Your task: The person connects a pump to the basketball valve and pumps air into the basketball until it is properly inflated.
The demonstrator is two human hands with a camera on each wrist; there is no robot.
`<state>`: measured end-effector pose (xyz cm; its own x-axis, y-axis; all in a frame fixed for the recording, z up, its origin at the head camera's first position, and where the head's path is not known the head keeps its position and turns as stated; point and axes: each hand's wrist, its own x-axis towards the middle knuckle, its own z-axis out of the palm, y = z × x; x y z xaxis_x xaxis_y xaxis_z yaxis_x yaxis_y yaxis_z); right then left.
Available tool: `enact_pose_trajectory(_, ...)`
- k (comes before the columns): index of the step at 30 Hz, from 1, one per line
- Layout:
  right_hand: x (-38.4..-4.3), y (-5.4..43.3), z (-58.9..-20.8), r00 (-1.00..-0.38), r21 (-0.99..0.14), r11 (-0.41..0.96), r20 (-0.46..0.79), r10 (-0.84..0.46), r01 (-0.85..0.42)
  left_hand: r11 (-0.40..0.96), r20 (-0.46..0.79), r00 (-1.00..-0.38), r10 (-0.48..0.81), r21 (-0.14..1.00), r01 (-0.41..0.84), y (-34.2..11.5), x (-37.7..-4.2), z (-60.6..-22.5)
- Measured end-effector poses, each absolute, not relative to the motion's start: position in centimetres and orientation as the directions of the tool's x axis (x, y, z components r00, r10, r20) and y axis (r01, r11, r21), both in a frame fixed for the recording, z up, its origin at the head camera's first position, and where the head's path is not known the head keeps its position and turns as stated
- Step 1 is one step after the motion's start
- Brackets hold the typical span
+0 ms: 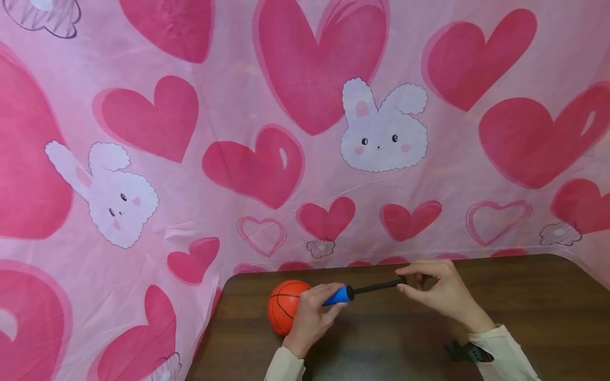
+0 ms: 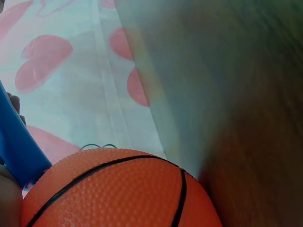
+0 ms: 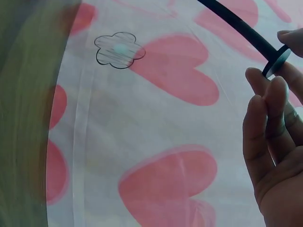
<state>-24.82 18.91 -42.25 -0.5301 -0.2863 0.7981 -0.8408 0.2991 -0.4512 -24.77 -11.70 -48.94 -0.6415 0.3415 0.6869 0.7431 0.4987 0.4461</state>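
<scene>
At the bottom centre of the head view, the left hand (image 1: 310, 319) grips a blue pump (image 1: 336, 296). Lower right, the right hand (image 1: 445, 291) pinches the disc (image 3: 276, 63) ending its extended black rod (image 1: 376, 286). An orange ball (image 1: 283, 307) sits left of the pump, partly behind the left hand, on the brown table (image 1: 381, 338). Beyond, a pink heart-print cloth (image 1: 329, 182) fills the upper frame.
</scene>
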Motion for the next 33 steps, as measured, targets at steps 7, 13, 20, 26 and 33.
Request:
enact_pose_trajectory(7, -24.7, 19.1, -41.8, -0.507, -0.424, 0.301, 0.81, -0.296, -0.854, 0.498, 0.691, -0.641, 0.333, 0.448, 0.742, -11.5, -24.8, -49.0)
enact_pose_trajectory(13, -24.7, 19.0, -41.7, -0.513, -0.43, 0.301, 0.804, -0.301, -0.851, 0.503, 0.687, -0.638, 0.346, 0.438, 0.745, -11.6, -24.9, -49.1)
enact_pose_trajectory(20, -24.7, 18.4, -42.1, -0.51, -0.452, 0.247, 0.813, -0.282, -0.857, 0.489, 0.675, -0.65, 0.349, 0.461, 0.741, -11.7, -24.9, -49.1)
enact_pose_trajectory(26, -24.9, 15.9, -43.7, -0.491, -0.466, 0.155, 0.823, -0.284, -0.871, 0.465, 0.693, -0.636, 0.338, 0.465, 0.753, -11.5, -24.9, -49.2)
enact_pose_trajectory(33, -25.3, 12.9, -46.3, -0.522, -0.521, 0.099, 0.788, -0.328, -0.848, 0.472, 0.731, -0.578, 0.363, 0.39, 0.791, -11.1, -24.8, -49.3)
